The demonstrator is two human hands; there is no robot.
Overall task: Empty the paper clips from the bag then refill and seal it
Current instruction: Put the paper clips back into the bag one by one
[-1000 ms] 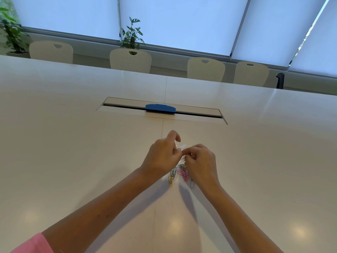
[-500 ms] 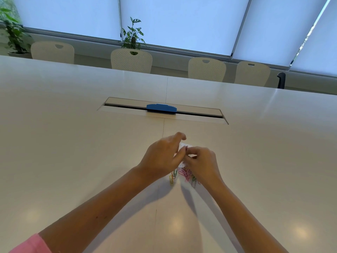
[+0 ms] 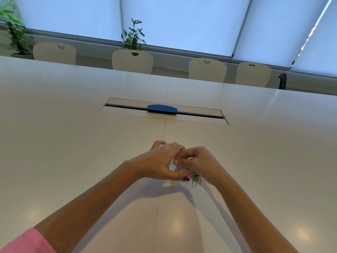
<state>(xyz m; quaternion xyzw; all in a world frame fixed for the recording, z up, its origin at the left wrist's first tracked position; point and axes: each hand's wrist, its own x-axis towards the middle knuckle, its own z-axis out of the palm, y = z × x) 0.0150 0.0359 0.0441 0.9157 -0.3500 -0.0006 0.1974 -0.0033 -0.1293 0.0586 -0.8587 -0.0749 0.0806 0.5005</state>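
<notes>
Simply white table [image 3: 73,143], empty chairs [image 3: 132,61].

The small clear bag [image 3: 173,166] is held upright above the counter, mostly hidden. Pink and green paper clips [image 3: 194,177] bunch at its 5 o'clock side; one yellow clip [image 3: 172,183] lies at 6 o'clock.

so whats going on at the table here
A person at a long white table holds a small clear bag between both hands. The left hand and the right hand pinch it near the top, just above the tabletop. Coloured paper clips sit bunched in its lower part, and a yellow clip shows below the left hand. Whether the bag is open or sealed cannot be told.
</notes>
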